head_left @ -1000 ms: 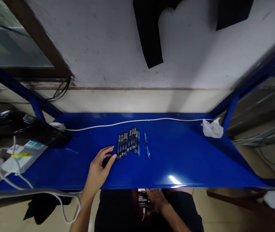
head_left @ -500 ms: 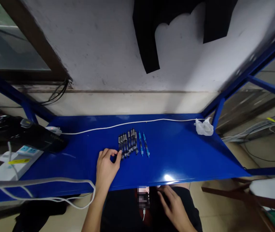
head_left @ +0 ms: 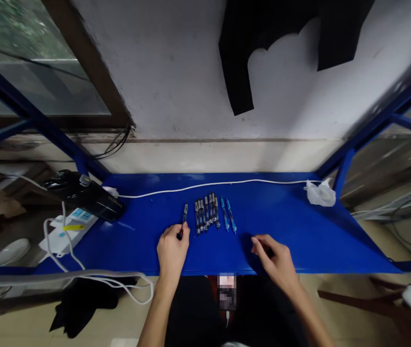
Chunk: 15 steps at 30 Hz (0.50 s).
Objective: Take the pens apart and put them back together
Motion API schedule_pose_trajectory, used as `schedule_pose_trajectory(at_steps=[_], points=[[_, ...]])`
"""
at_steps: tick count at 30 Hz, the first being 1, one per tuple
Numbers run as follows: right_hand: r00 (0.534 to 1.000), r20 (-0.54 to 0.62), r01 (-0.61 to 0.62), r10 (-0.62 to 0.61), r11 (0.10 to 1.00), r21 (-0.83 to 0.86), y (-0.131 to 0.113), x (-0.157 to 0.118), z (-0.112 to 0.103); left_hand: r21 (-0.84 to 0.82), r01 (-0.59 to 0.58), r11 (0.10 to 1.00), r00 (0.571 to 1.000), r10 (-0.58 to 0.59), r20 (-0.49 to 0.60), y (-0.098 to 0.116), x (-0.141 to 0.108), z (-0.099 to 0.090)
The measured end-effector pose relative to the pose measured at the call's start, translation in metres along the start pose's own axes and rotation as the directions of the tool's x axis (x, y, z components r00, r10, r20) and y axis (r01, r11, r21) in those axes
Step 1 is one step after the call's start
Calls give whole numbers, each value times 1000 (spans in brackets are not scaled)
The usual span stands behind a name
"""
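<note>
My left hand (head_left: 172, 249) pinches the lower end of a black pen (head_left: 185, 212) with a grey clip, set apart to the left of the others. Several black pens (head_left: 206, 212) lie side by side on the blue tabletop (head_left: 136, 241), with clear plastic at their lower ends. To their right lie two blue pens (head_left: 229, 215), also with plastic on their near ends. My right hand (head_left: 277, 260) is over the table's front edge, right of the pens. Its fingers are curled with thumb and forefinger together; whatever they may hold is hidden.
A white cable (head_left: 191, 186) runs along the back of the table to a crumpled white plastic bag (head_left: 321, 193). At the left are a black bottle-like object (head_left: 93, 195) and a white power strip (head_left: 68, 232) with cords. A phone (head_left: 227, 291) with a charging cable is at my lap.
My left hand has drawn one black pen leftward, away from the row. My right hand has risen from my lap to above the table edge. The view has shifted left.
</note>
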State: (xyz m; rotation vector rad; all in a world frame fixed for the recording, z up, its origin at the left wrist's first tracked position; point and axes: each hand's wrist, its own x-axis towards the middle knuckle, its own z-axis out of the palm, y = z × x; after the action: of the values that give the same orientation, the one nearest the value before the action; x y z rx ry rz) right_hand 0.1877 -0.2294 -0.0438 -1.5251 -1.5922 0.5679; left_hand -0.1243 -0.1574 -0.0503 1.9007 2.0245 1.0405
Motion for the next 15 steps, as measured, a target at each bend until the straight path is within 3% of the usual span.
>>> schedule_pose_trajectory(at_steps=[4,7,11,15], points=[[988,135,-98,79,985,140,1,32,13,-86,113,990,993,-115,-8,-5,-2,-4],[980,188,-91,58,981,171,2,39,21,-171,87,981,994,-95,-44,-6,-8,-6],[968,251,-36,2,990,133,2,37,19,-217,-180,959,974,144,-173,8,-21,5],[965,261,-15,-23,990,142,1,35,16,-223,-424,877,905,412,-103,41,-29,28]])
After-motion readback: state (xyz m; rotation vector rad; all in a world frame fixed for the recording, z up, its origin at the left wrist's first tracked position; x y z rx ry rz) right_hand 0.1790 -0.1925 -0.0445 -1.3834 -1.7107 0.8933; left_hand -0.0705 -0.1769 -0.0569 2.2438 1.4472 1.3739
